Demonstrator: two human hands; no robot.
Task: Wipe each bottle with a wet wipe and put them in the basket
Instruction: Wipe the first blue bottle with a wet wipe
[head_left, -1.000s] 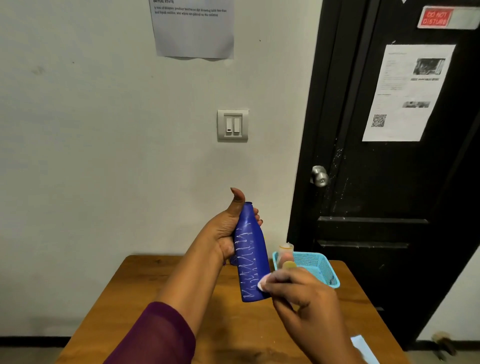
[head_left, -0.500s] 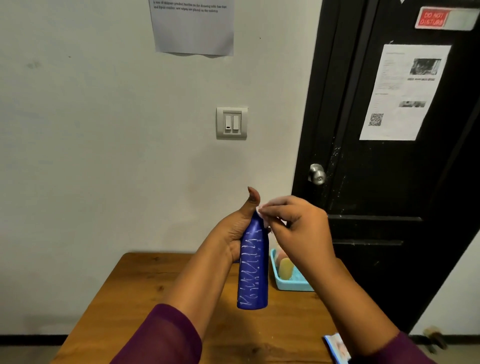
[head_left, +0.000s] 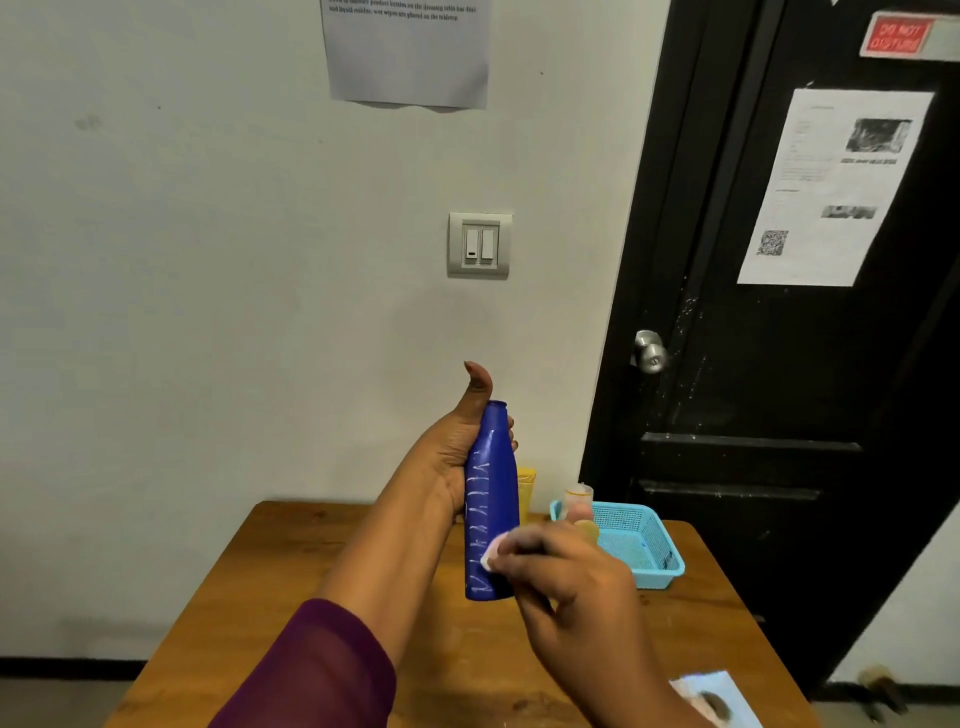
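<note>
My left hand (head_left: 457, 452) grips a tall blue bottle (head_left: 491, 504) with white squiggles, held upright above the wooden table (head_left: 311, 597), thumb raised past its top. My right hand (head_left: 566, 582) pinches a small white wet wipe (head_left: 491, 558) against the bottle's lower right side. A light blue mesh basket (head_left: 649, 551) stands at the table's far right with a pale bottle (head_left: 577, 501) and a yellow-capped item (head_left: 589, 530) in it, partly hidden by my right hand. A yellow tube (head_left: 525, 491) shows just behind the blue bottle.
A white wipes packet (head_left: 711, 696) lies at the table's near right edge. The table stands against a white wall with a light switch (head_left: 479, 245). A black door with a knob (head_left: 649, 352) is right of the table.
My right hand has slid the wipe from the bottle's top down to its lower part. My left hand still holds the bottle, a little further left.
</note>
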